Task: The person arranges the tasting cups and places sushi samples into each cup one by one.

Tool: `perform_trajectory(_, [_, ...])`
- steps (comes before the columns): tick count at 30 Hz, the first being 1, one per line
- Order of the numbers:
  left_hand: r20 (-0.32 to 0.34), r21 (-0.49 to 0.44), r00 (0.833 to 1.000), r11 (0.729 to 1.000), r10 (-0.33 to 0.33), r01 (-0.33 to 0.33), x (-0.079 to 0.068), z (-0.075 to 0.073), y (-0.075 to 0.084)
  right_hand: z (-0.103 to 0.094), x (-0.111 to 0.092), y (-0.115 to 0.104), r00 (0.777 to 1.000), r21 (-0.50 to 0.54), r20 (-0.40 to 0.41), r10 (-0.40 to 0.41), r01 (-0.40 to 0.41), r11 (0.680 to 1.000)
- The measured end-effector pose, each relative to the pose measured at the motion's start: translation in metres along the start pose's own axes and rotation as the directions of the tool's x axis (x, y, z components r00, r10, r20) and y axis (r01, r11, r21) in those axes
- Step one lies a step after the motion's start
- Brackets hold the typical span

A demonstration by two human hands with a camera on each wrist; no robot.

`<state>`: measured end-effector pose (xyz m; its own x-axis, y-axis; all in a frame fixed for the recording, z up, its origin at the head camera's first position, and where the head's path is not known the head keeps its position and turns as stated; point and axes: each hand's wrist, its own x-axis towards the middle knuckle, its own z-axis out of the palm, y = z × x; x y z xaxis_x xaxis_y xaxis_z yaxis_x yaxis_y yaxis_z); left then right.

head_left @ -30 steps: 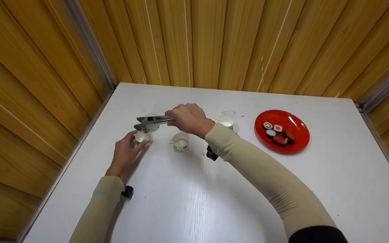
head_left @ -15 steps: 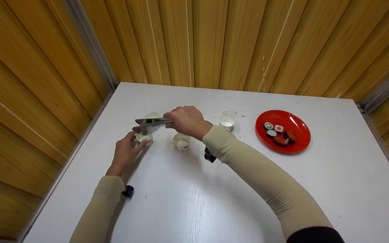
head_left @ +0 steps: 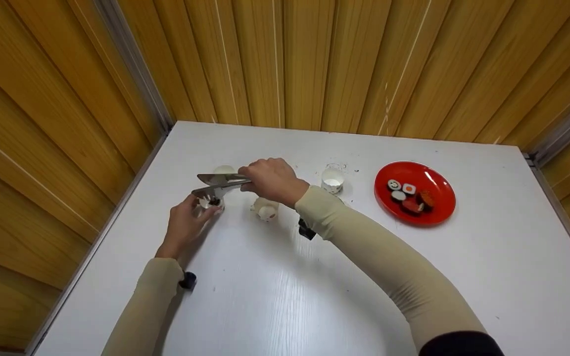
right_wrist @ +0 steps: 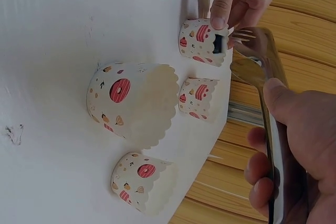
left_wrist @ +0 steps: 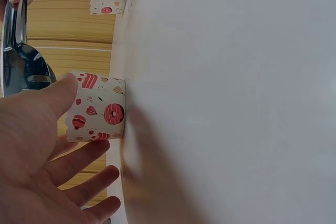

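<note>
My left hand (head_left: 183, 225) holds a white paper baking cup (left_wrist: 97, 106) with red cake and donut prints, its thumb on one side and fingers on the other. The cup stands upright on the table. Metal serving tongs (head_left: 223, 182), one end forked and the other spoon-shaped, are gripped in my right hand (right_wrist: 310, 129). Their ends are spread apart just over the cup's scalloped rim. A small dark-and-white toy sushi piece (right_wrist: 218, 43) is at the cup's mouth below the fork tines (right_wrist: 243, 36), partly hidden by the rim in the right wrist view.
More baking cups stand nearby: one behind (head_left: 224, 169), one in the middle (head_left: 265, 208) and one further right (head_left: 332, 180). A red plate (head_left: 441, 198) with several toy sushi pieces sits at right. Wood-patterned walls (head_left: 305, 64) border the white table (head_left: 285, 296).
The tongs have come down slightly to the left and spread wider. The dark sushi piece, earlier between their ends, is now down at the cup. My left hand has stayed around the cup.
</note>
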<state>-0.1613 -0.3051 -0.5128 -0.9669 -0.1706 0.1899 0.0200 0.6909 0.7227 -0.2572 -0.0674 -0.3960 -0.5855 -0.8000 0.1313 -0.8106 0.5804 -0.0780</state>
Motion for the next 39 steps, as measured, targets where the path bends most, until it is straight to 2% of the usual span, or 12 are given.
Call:
perform_trajectory(15, [0.002, 0.019, 1.000, 1.000, -0.001, 0.001, 0.002, -0.003, 0.004, -0.004, -0.003, 0.007, 1.000, 0.003, -0.013, -0.005, 0.005, 1.000])
perform_trajectory(23, [0.030, 0.019, 0.999, 0.999, -0.040, 0.040, 0.000, -0.003, 0.003, -0.004, -0.011, 0.015, 1.000, 0.001, -0.007, 0.005, -0.005, 1.000])
perform_trajectory(33, [0.049, 0.026, 0.997, 0.998, -0.063, 0.062, 0.000, -0.002, 0.002, -0.011, -0.028, 0.038, 1.000, 0.044, 0.000, 0.029, -0.029, 0.999])
perform_trajectory(39, [0.056, 0.032, 0.995, 0.996, -0.083, 0.081, 0.001, -0.004, 0.003, -0.024, -0.048, 0.058, 0.999, 0.044, -0.028, 0.029, -0.027, 0.999])
